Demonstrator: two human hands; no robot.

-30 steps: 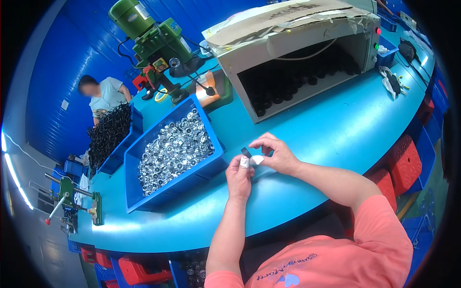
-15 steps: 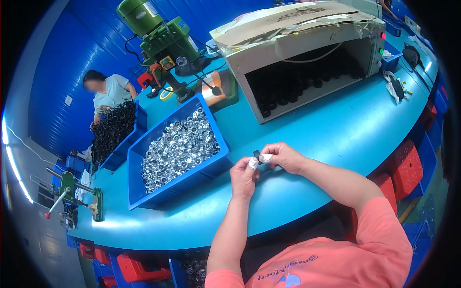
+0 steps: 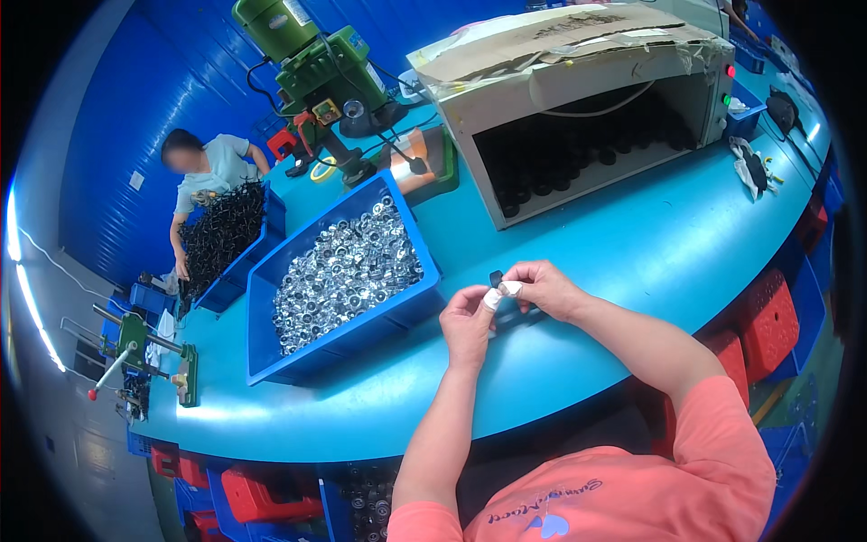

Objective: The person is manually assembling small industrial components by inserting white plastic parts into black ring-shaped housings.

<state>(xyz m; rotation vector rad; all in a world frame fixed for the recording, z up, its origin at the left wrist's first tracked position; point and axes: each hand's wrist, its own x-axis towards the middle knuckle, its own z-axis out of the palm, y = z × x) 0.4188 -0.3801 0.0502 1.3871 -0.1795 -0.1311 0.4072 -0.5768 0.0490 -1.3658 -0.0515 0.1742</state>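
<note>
The person wears a salmon-orange T-shirt with short sleeves (image 3: 713,434); the right sleeve ends above the elbow, and both forearms are bare. Across the chest of the shirt runs a line of dark blue script with a small blue and white emblem (image 3: 542,526) under it. White tape or finger covers, hard to tell which, wrap fingertips (image 3: 492,298) of the left hand (image 3: 467,322) and the right hand (image 3: 542,289).

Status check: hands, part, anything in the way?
Left hand and right hand together pinch small black part. Above blue table. Nothing between.
</note>
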